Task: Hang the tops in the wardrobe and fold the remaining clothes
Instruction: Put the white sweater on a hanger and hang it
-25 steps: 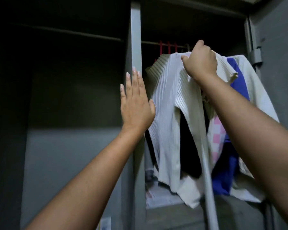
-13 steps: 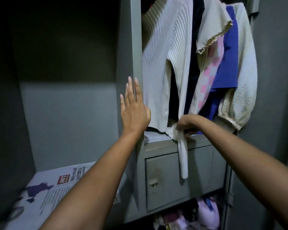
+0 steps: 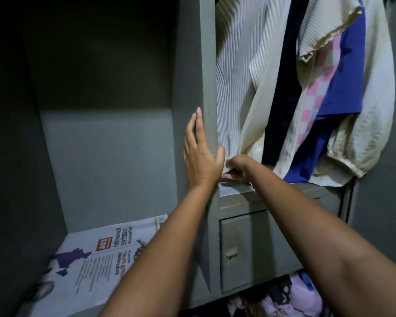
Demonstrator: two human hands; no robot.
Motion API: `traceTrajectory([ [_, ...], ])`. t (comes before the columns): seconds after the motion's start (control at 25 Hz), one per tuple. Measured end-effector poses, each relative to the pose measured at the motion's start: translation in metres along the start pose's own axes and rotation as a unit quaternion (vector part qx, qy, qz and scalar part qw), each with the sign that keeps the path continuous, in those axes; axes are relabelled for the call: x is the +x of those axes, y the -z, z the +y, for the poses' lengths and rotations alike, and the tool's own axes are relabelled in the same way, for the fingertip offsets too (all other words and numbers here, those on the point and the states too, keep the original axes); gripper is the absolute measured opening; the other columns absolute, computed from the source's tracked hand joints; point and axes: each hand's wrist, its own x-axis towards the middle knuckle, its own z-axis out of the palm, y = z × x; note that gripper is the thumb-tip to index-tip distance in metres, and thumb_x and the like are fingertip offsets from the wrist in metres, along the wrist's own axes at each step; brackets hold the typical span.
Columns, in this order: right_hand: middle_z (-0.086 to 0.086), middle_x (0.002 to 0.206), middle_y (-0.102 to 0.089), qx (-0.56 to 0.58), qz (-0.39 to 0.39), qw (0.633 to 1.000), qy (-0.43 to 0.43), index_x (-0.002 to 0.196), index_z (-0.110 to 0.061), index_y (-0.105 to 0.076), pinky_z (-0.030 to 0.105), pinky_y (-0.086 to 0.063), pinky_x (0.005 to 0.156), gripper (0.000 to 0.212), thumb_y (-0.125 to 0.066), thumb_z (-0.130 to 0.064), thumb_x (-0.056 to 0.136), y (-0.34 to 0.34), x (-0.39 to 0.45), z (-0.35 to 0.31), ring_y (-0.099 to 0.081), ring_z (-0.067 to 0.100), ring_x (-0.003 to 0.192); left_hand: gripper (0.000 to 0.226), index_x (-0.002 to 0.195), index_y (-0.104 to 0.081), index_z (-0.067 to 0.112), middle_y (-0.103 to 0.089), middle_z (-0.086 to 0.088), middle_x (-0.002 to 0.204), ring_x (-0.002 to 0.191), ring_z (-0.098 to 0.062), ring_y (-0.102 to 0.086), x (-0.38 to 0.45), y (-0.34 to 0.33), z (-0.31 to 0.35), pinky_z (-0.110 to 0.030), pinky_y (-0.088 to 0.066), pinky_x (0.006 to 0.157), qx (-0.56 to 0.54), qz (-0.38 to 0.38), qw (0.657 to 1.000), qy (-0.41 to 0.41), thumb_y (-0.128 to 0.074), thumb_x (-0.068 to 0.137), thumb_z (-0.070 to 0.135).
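A white ribbed top (image 3: 240, 72) hangs in the right compartment of the grey wardrobe (image 3: 193, 65). My right hand (image 3: 237, 169) pinches its lower hem just above the drawer unit. My left hand (image 3: 200, 154) lies flat and open against the wardrobe's centre divider, its thumb hooked around the front edge. Beside the ribbed top hang a dark garment (image 3: 284, 92), a pink checked piece (image 3: 318, 88), a blue top (image 3: 345, 72) and a cream puffy-sleeved top (image 3: 373, 115). The rail and hangers are out of view above.
A small grey drawer (image 3: 245, 250) with a knob sits below the hanging clothes. A sheet of newspaper (image 3: 96, 259) lines the left compartment's shelf. Crumpled lilac and dark clothes (image 3: 288, 298) lie under the drawer unit. A grey wall closes off the right.
My right hand came down from the top's shoulder to its hem, then slid left along the hem toward the divider. The view tilted downward. My left hand stayed on the divider.
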Motion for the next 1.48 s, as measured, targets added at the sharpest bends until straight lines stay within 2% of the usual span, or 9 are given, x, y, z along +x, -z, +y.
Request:
traceTrajectory([
  [0.12,0.008,0.075,-0.055,-0.086,-0.017,0.995,-0.055,0.088,-0.007,-0.057,0.015,-0.047,0.04,0.018,-0.048,-0.017,0.101,0.019,-0.008,0.018,-0.063,0.011,0.045,0.085,0.153,-0.012,0.022,-0.026,0.001,0.153,0.132,-0.02,-0.039,0.001,0.0,0.0,-0.039,-0.046,0.1,0.028,-0.013,0.999,0.012,-0.05,0.077,0.026],
  [0.36,0.007,0.09,-0.06,-0.114,-0.013,0.993,-0.023,0.093,-0.006,-0.063,0.019,-0.043,0.057,0.009,-0.066,-0.003,0.086,0.068,-0.057,0.041,-0.053,0.014,0.078,0.085,0.152,0.002,0.027,-0.008,-0.001,0.16,0.144,-0.023,-0.019,-0.038,0.025,-0.003,-0.048,-0.023,0.112,0.028,-0.14,0.982,0.125,-0.048,0.09,0.057],
  [0.52,0.004,0.088,-0.056,-0.041,0.087,0.995,0.041,0.094,-0.01,-0.058,0.015,-0.046,0.044,0.005,-0.058,-0.006,0.091,0.101,-0.13,0.082,-0.052,0.011,0.065,0.069,0.153,-0.012,0.016,-0.018,-0.007,0.159,0.144,-0.022,-0.021,-0.098,0.063,-0.001,-0.035,-0.017,0.115,-0.16,-0.229,0.883,0.376,-0.034,0.098,0.051],
  [0.64,-0.002,0.11,-0.053,-0.066,0.095,0.993,-0.006,0.109,-0.016,-0.054,0.021,-0.047,0.06,0.018,-0.058,-0.024,0.094,0.128,-0.203,0.128,-0.057,0.013,0.083,0.057,0.144,-0.039,0.009,-0.038,-0.006,0.149,0.138,-0.021,-0.034,-0.134,0.089,0.029,-0.029,-0.025,0.11,-0.229,-0.214,0.834,0.454,-0.032,0.101,0.045],
  [0.84,0.001,0.129,-0.053,-0.058,0.159,0.986,-0.014,0.129,-0.012,-0.053,0.024,-0.036,0.061,0.04,-0.057,-0.03,0.094,0.166,-0.331,0.194,-0.053,0.019,0.099,0.058,0.143,-0.04,0.008,-0.043,-0.004,0.146,0.136,-0.019,-0.038,-0.186,0.128,0.105,-0.026,-0.026,0.108,-0.276,-0.269,0.804,0.453,-0.036,0.1,0.047],
  [1.04,-0.004,0.125,-0.044,-0.037,0.227,0.973,-0.022,0.119,-0.019,-0.051,0.026,-0.036,0.064,0.034,-0.058,-0.037,0.092,0.222,-0.476,0.227,-0.048,0.015,0.093,0.062,0.144,-0.038,0.006,-0.04,-0.008,0.149,0.138,-0.02,-0.036,-0.229,0.141,0.227,-0.03,-0.024,0.114,-0.326,-0.376,0.764,0.411,-0.037,0.099,0.049],
  [1.28,0.009,0.15,-0.035,-0.003,0.382,0.923,-0.039,0.145,-0.009,-0.035,0.039,-0.03,0.106,0.069,-0.058,-0.044,0.09,0.326,-0.664,0.266,-0.033,0.028,0.136,0.061,0.144,-0.039,0.013,-0.043,-0.001,0.146,0.133,-0.017,-0.04,-0.293,0.142,0.401,-0.033,-0.028,0.11,-0.419,-0.514,0.66,0.353,-0.034,0.098,0.053],
  [1.4,0.005,0.15,-0.036,0.005,0.429,0.9,-0.074,0.147,-0.013,-0.03,0.038,-0.032,0.108,0.118,-0.078,-0.069,0.053,0.36,-0.749,0.29,-0.04,0.029,0.132,0.066,0.145,-0.037,0.015,-0.041,0.0,0.147,0.131,-0.017,-0.042,-0.328,0.147,0.478,-0.034,-0.029,0.11,-0.457,-0.569,0.601,0.326,-0.034,0.096,0.059],
  [1.48,0.0,0.144,-0.039,0.023,0.462,0.883,-0.078,0.144,-0.012,-0.032,0.033,-0.031,0.102,0.097,-0.073,-0.06,0.07,0.373,-0.796,0.3,-0.044,0.027,0.126,0.07,0.148,-0.03,0.014,-0.034,-0.002,0.152,0.139,-0.02,-0.033,-0.349,0.152,0.523,-0.038,-0.024,0.116,-0.48,-0.601,0.566,0.297,-0.033,0.095,0.06],
])
